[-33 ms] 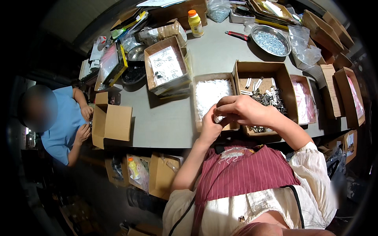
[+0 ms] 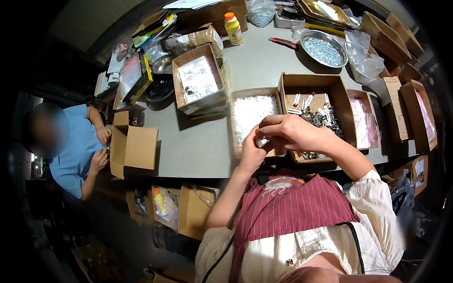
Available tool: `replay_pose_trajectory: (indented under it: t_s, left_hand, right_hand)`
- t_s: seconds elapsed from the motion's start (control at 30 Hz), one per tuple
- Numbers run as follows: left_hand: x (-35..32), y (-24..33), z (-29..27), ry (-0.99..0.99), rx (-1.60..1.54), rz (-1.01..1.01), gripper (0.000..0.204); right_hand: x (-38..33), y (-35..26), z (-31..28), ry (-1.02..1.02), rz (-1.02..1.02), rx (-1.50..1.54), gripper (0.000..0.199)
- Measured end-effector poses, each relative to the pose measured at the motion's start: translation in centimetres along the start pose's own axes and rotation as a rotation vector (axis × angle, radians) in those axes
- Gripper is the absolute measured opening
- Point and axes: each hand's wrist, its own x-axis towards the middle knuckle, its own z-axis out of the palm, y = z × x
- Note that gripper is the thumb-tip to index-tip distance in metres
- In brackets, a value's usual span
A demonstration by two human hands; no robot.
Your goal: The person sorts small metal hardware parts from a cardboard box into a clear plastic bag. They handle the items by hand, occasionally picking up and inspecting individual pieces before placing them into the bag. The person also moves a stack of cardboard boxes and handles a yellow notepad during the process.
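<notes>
My left hand (image 2: 252,152) and my right hand (image 2: 290,129) meet over the near part of a shallow cardboard box (image 2: 233,123) of small white pieces (image 2: 252,109). The fingers of both are curled together around something small. Only a whitish bit of it shows between them; the rest is hidden. Under my right wrist stands a deeper cardboard box (image 2: 350,106), in which shiny metal clip-like pieces (image 2: 325,117) lie loose in a heap.
To the right is a box of pink-and-clear plastic bags (image 2: 362,118). Farther back are a steel bowl (image 2: 345,60) of small shiny parts, a red-and-black cutter (image 2: 284,43) and a yellow bottle (image 2: 233,30). Left, a co-worker in blue (image 2: 71,137) handles something beside an open carton (image 2: 141,148).
</notes>
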Motion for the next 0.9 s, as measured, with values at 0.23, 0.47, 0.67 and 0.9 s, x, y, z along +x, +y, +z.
replay_pose_trajectory:
  t_s: [0.23, 0.47, 0.67, 0.9]
  left_hand:
    - [0.4, -0.6, 1.5, 0.011, 0.112, 0.042, 0.028]
    - [0.8, -0.2, 1.3, 0.105, 0.084, -0.03, 0.022]
    - [1.0, -0.9, 1.0, 0.144, 0.169, -0.048, 0.02]
    - [0.8, -1.9, 0.1, 0.198, 0.182, -0.087, 0.02]
  right_hand:
    - [-2.4, 1.3, -2.5, 0.147, 0.092, 0.111, 0.044]
    - [-9.9, 20.2, -4.8, 0.38, 0.623, -0.491, 0.033]
    - [-10.9, 23.9, -3.0, 0.228, 0.684, -0.747, 0.027]
    - [-11.5, 24.9, -2.9, 0.237, 0.695, -0.805, 0.019]
